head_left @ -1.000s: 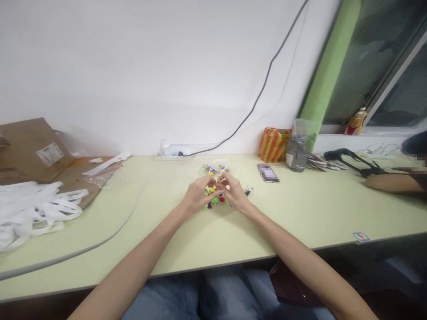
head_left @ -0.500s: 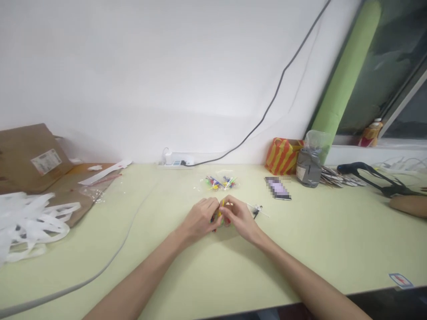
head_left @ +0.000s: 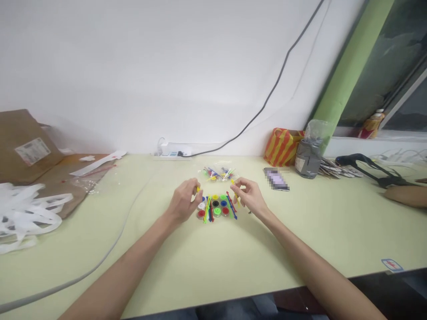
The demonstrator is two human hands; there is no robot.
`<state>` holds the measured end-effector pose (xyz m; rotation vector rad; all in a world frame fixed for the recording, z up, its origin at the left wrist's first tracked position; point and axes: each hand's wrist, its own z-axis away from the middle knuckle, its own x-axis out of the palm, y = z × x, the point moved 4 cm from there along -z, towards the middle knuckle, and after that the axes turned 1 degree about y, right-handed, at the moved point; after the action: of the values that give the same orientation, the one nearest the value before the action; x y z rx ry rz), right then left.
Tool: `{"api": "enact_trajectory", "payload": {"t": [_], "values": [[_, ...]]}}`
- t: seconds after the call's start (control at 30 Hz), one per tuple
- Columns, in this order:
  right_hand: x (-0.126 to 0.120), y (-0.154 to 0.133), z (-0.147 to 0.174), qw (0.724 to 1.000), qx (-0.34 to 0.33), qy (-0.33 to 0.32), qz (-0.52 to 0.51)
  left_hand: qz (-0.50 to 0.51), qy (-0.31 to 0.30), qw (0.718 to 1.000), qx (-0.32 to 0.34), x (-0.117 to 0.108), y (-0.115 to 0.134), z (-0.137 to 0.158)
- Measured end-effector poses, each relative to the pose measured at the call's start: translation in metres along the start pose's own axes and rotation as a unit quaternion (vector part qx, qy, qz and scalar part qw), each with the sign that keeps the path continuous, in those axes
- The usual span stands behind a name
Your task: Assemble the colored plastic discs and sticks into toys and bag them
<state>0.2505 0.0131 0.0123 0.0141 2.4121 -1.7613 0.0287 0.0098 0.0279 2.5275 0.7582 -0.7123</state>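
My left hand (head_left: 182,201) pinches a small yellow piece (head_left: 198,189) between thumb and fingers. In my right hand (head_left: 249,196) is a thin yellow arrow (head_left: 237,198), its tip rising above the fingertips and its lower end hanging down. Between the hands, on the table, several coloured round plastic pieces lie in rows, among them a black one (head_left: 215,204), a green one (head_left: 217,212) and a red one (head_left: 225,211). Coloured plastic arrows (head_left: 208,210) lie between the rows, and blue and red arrows (head_left: 232,206) lie along the right side.
Behind the hands lies a clear bag of coloured pieces (head_left: 219,174). A phone (head_left: 276,179), a striped bag (head_left: 282,149) and a grey container (head_left: 308,160) stand to the right. White straps (head_left: 31,213), cardboard (head_left: 28,142) and a grey cable (head_left: 113,249) occupy the left.
My hands have moved apart, left and right, from over the round pieces, which now show between them. Each hand holds a yellow piece. The view has shifted slightly.
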Motion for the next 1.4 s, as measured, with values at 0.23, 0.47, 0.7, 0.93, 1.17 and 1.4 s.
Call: {"api": "enact_trajectory", "payload": {"t": [0.23, 0.47, 0.7, 0.93, 1.17, 1.4], "values": [[-0.009, 0.024, -0.01, 0.964, 0.034, 0.035, 0.263, 0.007, -0.044, 0.999, 0.003, 0.013, -0.001, 0.001], [-0.007, 0.023, -0.014, 0.939, 0.075, 0.033, 0.333, 0.009, -0.044, 0.998, 0.04, 0.018, 0.004, -0.002], [-0.005, 0.017, -0.013, 0.924, 0.057, 0.033, 0.376, 0.004, -0.05, 0.998, 0.036, 0.018, 0.004, -0.001], [-0.002, 0.021, -0.012, 0.939, 0.049, 0.024, 0.338, 0.003, -0.052, 0.998, 0.025, 0.017, 0.005, -0.002], [-0.002, 0.029, -0.012, 0.965, 0.056, -0.008, 0.257, 0.004, -0.045, 0.999, 0.025, 0.015, 0.004, -0.002], [-0.008, 0.022, -0.014, 0.951, 0.025, 0.038, 0.305, 0.004, -0.051, 0.998, 0.024, 0.014, 0.005, -0.002]]}}
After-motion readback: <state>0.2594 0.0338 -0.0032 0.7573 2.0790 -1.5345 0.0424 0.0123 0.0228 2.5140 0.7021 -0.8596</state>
